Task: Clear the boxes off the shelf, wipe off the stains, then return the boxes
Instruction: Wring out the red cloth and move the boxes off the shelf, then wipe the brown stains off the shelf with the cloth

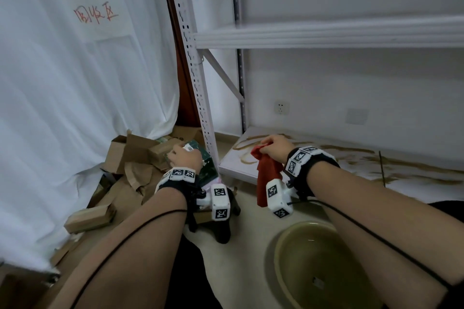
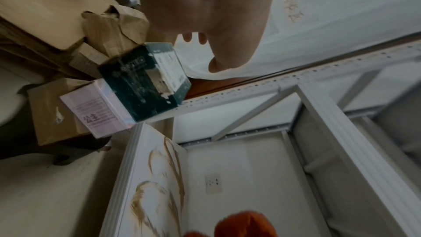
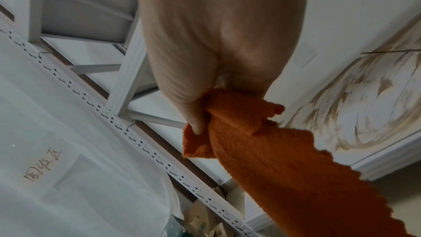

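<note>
Our right hand (image 1: 275,149) clutches the cloth (image 1: 266,180) over the stained shelf (image 1: 236,163); our left hand (image 1: 185,158) (fingers loose, seemingly) hovers above the green box (image 2: 145,82).

A storeroom corner: white metal shelving (image 1: 326,35), piled cardboard boxes (image 1: 130,155), a draped white sheet (image 1: 75,83).
</note>
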Tool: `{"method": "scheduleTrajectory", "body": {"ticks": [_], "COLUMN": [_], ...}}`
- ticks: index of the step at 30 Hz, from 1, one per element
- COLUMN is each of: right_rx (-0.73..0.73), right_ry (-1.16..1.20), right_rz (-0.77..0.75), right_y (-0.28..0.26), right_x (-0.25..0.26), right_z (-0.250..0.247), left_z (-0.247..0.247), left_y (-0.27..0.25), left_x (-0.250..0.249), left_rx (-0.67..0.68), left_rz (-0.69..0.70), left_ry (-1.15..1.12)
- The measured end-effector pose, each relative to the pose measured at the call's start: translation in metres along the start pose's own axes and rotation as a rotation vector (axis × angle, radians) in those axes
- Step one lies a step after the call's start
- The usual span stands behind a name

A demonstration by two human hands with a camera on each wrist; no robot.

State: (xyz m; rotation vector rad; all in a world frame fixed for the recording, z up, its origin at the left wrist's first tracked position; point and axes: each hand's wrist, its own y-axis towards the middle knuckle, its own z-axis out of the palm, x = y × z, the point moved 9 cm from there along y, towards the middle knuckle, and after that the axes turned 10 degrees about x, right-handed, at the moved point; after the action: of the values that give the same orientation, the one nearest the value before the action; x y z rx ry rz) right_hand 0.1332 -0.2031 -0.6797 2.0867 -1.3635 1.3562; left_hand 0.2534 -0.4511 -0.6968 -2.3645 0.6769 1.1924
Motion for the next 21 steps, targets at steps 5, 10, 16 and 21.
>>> {"method": "scheduleTrajectory", "body": {"ticks": [5,10,16,21], "right_rx": [0.004,-0.07,-0.21,-0.301], "right_ry": [0.054,0.007,0.028,-0.003], "right_rz": [-0.036,-0.011,-0.032,-0.027], "right_y": [-0.016,-0.034,-0.031,-0.015], "right_x": [0.0,-0.004,-0.017,-0.019], "right_z": [-0.013,-0.042,-0.066,-0.077], "left_z": [0.027,0.091,0.138,0.165], "left_y": [-0.032,-0.08,-0.118,-0.113], "left_x": [-0.05,-0.076,-0.089,-0.094], "left_rx": [0.177,0.603,0.863,0.97], "left_rz": [0.21,0.269,0.376,0.5], "left_ry": [-0.051,-0.112,-0.02,0.086]}}
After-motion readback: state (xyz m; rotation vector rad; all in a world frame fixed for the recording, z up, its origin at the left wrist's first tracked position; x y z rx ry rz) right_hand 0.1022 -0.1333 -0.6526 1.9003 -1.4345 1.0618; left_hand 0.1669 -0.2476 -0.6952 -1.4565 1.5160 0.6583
